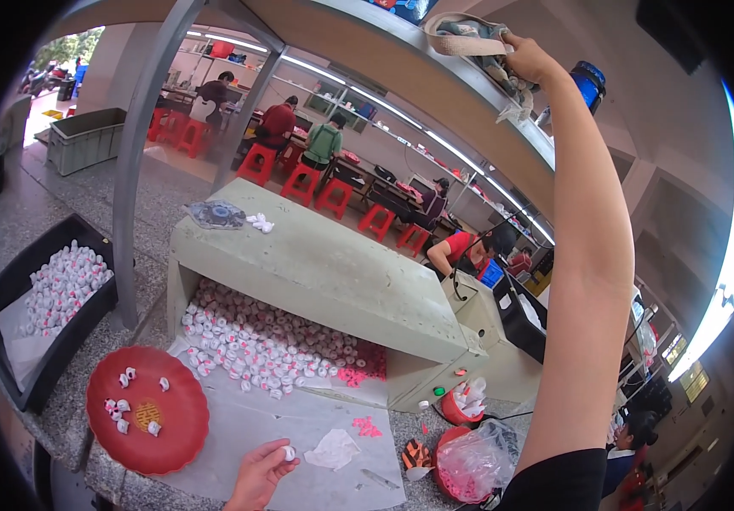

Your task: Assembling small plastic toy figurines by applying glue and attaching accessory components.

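Note:
Low at the front, my left hand [260, 479] is closed, pinching a small white rounded piece [289, 453] between thumb and fingers. My right arm reaches high to the overhead shelf, where my right hand [525, 60] is closed on a greyish cloth bundle [495, 64] with a cream strap [456, 44]. Beside the left hand, a red scalloped plate [184, 439] carries several similar white pieces. A large heap of white and pink pieces [256, 332] fills the opening of a pale green metal housing [316, 264]. White paper [333, 449] and pink bits [367, 427] lie right of the left hand.
A black tray [14, 289] of white pieces stands at the left, near a grey post [129, 170]. Red tubs [456, 409] and a clear plastic bag [478, 460] sit at the right. A blue container [588, 83] is up by the shelf. People work at benches behind.

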`<state>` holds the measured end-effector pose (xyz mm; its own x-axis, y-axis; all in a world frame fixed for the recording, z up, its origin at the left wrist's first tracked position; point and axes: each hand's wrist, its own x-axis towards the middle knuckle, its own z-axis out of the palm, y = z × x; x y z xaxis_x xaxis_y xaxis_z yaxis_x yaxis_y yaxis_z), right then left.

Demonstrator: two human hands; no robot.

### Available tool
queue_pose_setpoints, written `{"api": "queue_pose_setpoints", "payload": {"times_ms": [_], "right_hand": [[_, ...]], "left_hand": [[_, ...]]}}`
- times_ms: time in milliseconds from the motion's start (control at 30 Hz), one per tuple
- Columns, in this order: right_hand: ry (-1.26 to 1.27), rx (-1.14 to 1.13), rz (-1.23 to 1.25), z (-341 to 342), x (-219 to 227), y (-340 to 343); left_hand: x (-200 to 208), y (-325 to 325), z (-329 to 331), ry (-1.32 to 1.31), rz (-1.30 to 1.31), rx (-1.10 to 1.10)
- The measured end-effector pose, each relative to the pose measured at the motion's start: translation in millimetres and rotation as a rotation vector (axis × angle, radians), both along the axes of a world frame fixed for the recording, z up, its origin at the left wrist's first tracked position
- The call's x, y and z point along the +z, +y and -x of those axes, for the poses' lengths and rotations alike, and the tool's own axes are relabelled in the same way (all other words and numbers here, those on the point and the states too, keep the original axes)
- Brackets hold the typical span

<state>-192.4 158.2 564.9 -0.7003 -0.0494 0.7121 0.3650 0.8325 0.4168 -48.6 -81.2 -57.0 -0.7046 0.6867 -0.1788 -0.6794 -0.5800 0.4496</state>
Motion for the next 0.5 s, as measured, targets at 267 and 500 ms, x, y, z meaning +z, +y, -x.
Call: {"api": "queue_pose_setpoints", "payload": {"times_ms": [267,500], "right_hand": [[0.161,-0.284,0.180,5.3,-40.9,-73.2],[0.447,0.052,-0.198,-39.7,-28.0,-30.8]], "left_hand": [[-28.2,-5.5,-2.2,0.046,0.109,0.008],[-43.3,12.9,-4.4,0.064,0.095,-0.095]]}}
